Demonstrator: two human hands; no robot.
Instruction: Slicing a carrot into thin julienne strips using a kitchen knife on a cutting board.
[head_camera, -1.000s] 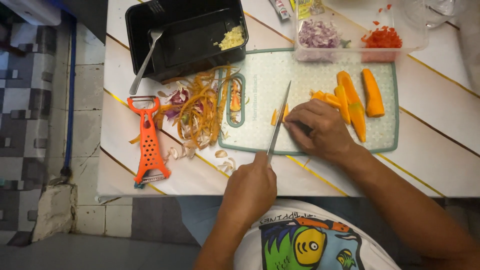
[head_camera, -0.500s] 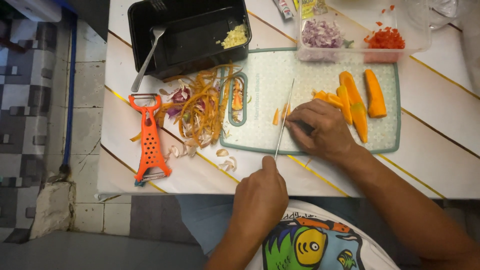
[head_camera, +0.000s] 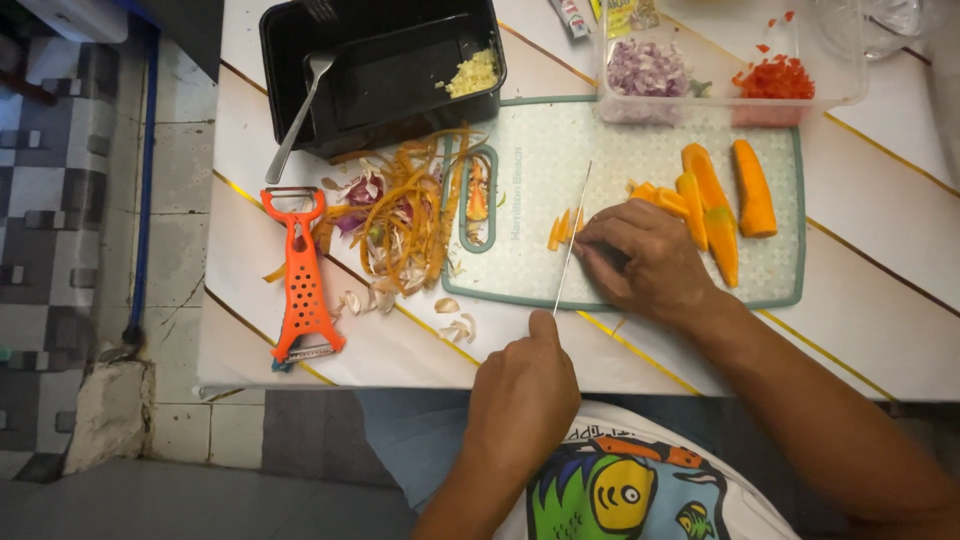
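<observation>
At the far left of the desk (head_camera: 880, 330) lies an orange peeler (head_camera: 302, 275), and just beside it a heap of vegetable peelings (head_camera: 400, 225) spills onto the edge of the pale green cutting board (head_camera: 640, 150). Above them sits a black tray (head_camera: 385, 60) with a metal spoon (head_camera: 297, 115) leaning over its rim.

The left hand (head_camera: 522, 395) is clenched around the handle of a knife (head_camera: 572, 240), fingers fully curled; the handle itself is hidden in the fist. The thin blade runs up across the board, and its edge seems to sit right against the knuckles of the other hand, though the view is too fine to be sure. Small carrot slices (head_camera: 558, 230) lie just left of the blade.

The right hand (head_camera: 640, 262) presses down on a carrot strip (head_camera: 660, 198), fingers bent and bunched over it. Further right rest longer carrot pieces (head_camera: 752, 185). A clear container (head_camera: 845, 60) of chopped onion and red pepper stands at the board's top edge.

Compared with half a second ago, the knife hand has drawn slightly back toward the body, and the blade lies a little flatter.
</observation>
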